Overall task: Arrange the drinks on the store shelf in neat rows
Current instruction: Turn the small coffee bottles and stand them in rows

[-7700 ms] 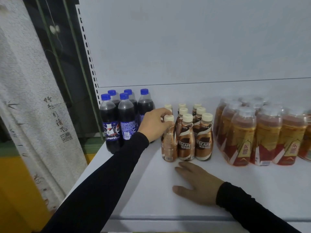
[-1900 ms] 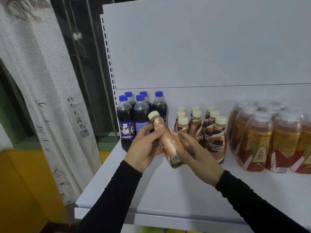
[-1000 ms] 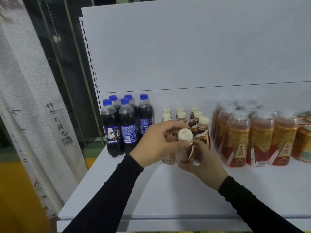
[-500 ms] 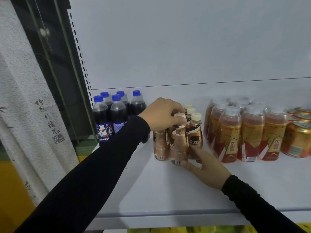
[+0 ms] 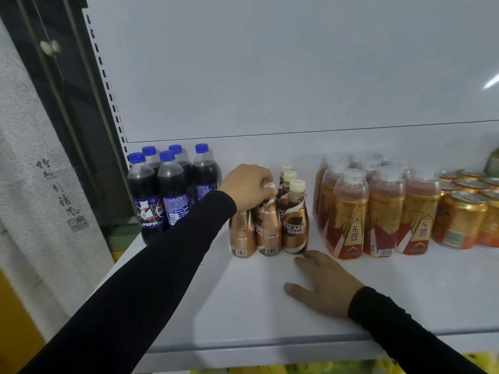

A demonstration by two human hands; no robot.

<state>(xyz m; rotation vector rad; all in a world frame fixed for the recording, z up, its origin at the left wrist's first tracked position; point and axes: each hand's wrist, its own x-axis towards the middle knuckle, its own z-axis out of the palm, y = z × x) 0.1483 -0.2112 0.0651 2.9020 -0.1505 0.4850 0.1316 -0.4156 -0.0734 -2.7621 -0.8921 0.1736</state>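
Cream plastic is being pinched from above: the cap of the middle front coffee bottle (image 5: 267,225) is being held by the curled fingers of the left hand (image 5: 247,186). The bottle is standing upright on the shelf (image 5: 243,306), directly below that hand, touching its neighbours. The right hand (image 5: 322,283) is being rested flat and empty on the shelf, just in front.
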